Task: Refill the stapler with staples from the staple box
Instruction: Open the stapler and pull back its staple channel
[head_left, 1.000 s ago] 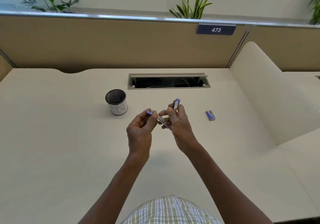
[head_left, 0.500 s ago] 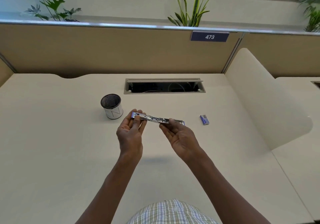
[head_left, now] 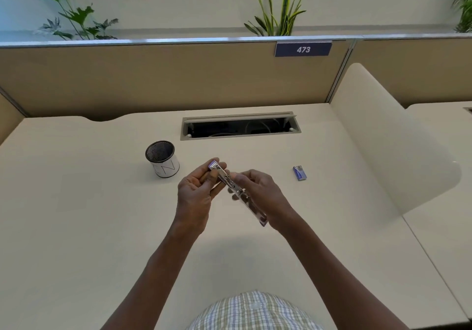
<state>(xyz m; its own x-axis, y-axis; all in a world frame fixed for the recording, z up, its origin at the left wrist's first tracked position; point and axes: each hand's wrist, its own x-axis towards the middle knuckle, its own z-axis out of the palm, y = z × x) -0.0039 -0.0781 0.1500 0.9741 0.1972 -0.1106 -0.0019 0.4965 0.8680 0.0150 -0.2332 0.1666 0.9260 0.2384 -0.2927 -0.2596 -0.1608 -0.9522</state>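
Observation:
A purple and silver stapler is swung fully open into one long strip and held above the desk. It runs slantwise from upper left to lower right, its metal staple channel facing up. My left hand pinches its far purple end. My right hand grips the near half, and the purple tip pokes out below the wrist. The small purple staple box lies on the desk to the right of my hands, apart from them.
A white cup with a black mesh rim stands left of my hands. An open cable slot is set into the cream desk behind them. A curved cream divider rises on the right, a tan partition behind.
The stapler went from half folded to spread flat, then turned from level to slanting toward me. The view has tilted down a little.

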